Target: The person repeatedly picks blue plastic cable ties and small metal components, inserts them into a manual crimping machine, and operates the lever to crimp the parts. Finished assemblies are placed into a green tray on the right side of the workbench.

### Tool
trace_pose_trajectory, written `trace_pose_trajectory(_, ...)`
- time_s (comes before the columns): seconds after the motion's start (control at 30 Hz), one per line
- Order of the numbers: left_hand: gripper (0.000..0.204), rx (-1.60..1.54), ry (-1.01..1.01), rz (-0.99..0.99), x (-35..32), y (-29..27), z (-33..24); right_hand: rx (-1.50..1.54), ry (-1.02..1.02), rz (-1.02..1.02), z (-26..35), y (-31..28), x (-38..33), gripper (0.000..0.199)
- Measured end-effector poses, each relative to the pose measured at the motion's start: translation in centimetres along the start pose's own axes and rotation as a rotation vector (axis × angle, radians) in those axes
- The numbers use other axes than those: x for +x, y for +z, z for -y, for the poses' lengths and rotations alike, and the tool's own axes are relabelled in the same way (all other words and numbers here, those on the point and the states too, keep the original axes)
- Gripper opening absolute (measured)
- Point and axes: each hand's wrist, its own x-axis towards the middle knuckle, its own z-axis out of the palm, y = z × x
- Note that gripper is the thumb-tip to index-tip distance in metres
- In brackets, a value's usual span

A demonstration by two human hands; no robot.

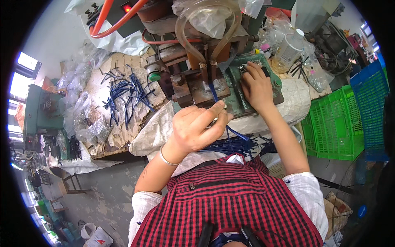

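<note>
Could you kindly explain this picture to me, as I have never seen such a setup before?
There is no robot here: a person works bare-handed, seen from a wide fisheye camera on their head, so straight edges bend. The left hand seems to pinch a blue strip at the front of a machine with a green base. The right hand rests on that base's right side; whether it grips anything is unclear. On the worktable to the left lies a loose pile of dark blue strips.

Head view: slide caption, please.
Left hand holding a blue strip at a machine's metal block; right hand over the green base.
</note>
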Motion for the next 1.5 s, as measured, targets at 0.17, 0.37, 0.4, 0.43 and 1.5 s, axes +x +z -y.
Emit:
trace_pose_trajectory(0.17,0.021,0.023,-0.169,-0.057,-2.3,-1.4,-1.1,0.1,0.155,-0.091,-1.8,0.5,0.9,0.013)
trace_pose_trajectory(0.37,0.021,0.315,-0.611,-0.224,-5.6,-6.2,8.0,0.384,0.508,-0.171,-1.3,-0.7,-0.5,0.016)
trace_pose_trajectory(0.4,0.021,0.328,-0.611,-0.137,-5.8,-6.6,10.3,0.383,0.515,-0.149,-0.8,-0.8,-0.1,0.016)
trace_pose_trajectory(0.43,0.022,0.47,-0.566,0.017,-6.9,-6.7,12.7,0.428,0.507,-0.154,-0.2,-0.7,0.4,0.015)
trace_pose_trajectory(1.5,0.012,-0.333,-0.835,-0.639,-3.3,-4.5,4.6,1.464,0.57,-0.162,11.3,-3.1,3.5,0.044)
